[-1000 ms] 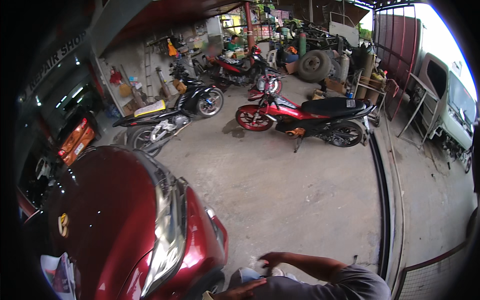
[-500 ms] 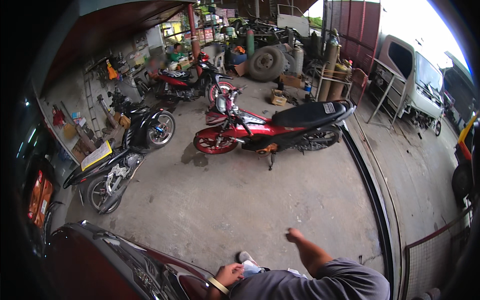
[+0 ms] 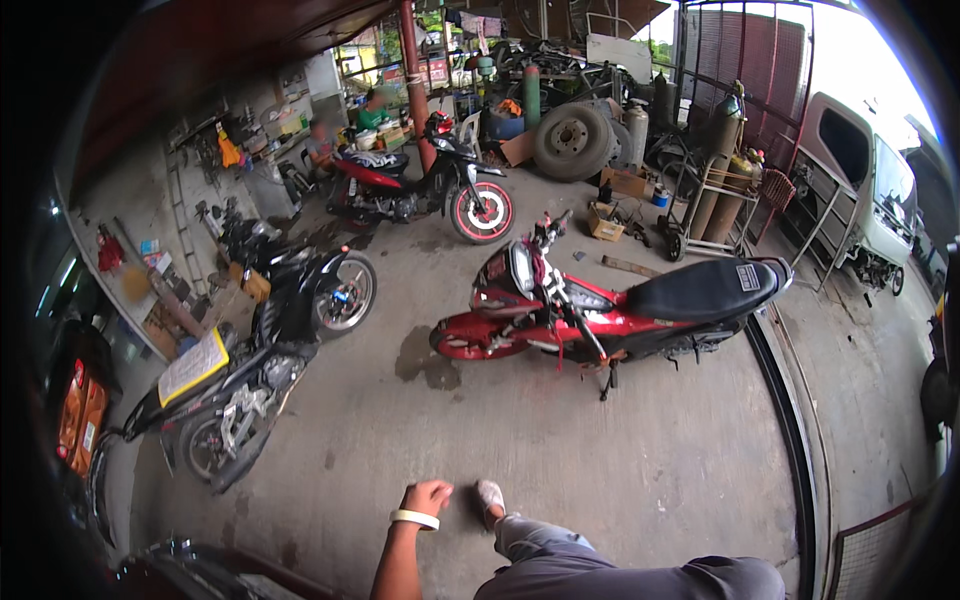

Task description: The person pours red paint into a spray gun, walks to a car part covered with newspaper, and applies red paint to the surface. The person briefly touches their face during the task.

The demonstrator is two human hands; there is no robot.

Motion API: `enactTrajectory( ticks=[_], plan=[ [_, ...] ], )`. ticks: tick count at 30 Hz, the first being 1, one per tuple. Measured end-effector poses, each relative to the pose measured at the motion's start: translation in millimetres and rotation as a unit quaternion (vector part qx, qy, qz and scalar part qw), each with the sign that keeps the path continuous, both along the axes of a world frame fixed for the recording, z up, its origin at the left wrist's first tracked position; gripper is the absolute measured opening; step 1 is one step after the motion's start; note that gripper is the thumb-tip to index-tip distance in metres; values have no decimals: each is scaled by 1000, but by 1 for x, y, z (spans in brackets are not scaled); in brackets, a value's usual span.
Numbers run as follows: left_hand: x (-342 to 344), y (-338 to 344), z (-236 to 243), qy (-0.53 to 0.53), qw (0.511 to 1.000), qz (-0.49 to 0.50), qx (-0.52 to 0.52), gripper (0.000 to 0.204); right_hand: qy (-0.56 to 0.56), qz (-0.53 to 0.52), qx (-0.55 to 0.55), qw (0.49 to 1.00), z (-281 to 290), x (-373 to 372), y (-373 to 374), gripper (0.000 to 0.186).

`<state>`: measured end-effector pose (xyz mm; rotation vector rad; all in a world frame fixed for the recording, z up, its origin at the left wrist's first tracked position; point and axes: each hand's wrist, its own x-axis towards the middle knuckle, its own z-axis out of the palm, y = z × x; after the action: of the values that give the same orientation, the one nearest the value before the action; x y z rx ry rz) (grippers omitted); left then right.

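My left hand (image 3: 428, 495), with a pale band on the wrist, is held out over the concrete floor beside my forward shoe (image 3: 489, 494). Its fingers are loosely bent and open, and nothing shows in them. My right hand is out of the picture. Ahead of me a red and black motorcycle (image 3: 690, 290) leans on its stand, out of reach of the hand. A black motorcycle (image 3: 268, 350) is parked to the left, with a yellow-edged sheet (image 3: 195, 367) lying on its seat.
Another red motorcycle (image 3: 385, 180) stands farther back near two seated people (image 3: 372, 113). Big tires (image 3: 570, 140), gas cylinders on a cart (image 3: 718, 170) and a cardboard box (image 3: 605, 222) lie beyond. A dark car (image 3: 190, 570) is close at lower left; a white truck (image 3: 880, 190) stands right.
I have stepped forward, so the motorcycles look nearer and the dark car has slid back. My left hand has swung forward from my thigh; my right hand has left the picture.
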<state>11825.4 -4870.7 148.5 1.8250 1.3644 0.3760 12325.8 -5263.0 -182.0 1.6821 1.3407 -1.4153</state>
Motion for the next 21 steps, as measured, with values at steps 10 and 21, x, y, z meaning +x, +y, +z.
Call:
enactTrajectory(
  ticks=[10,21],
  plan=[
    [-156,147,-176,96,902,171,-385,22,16,23,396,918,193,-139,668,71],
    [-201,642,-118,-59,948,142,-278,20,272,84,523,804,291,-442,1050,53]
  ],
)
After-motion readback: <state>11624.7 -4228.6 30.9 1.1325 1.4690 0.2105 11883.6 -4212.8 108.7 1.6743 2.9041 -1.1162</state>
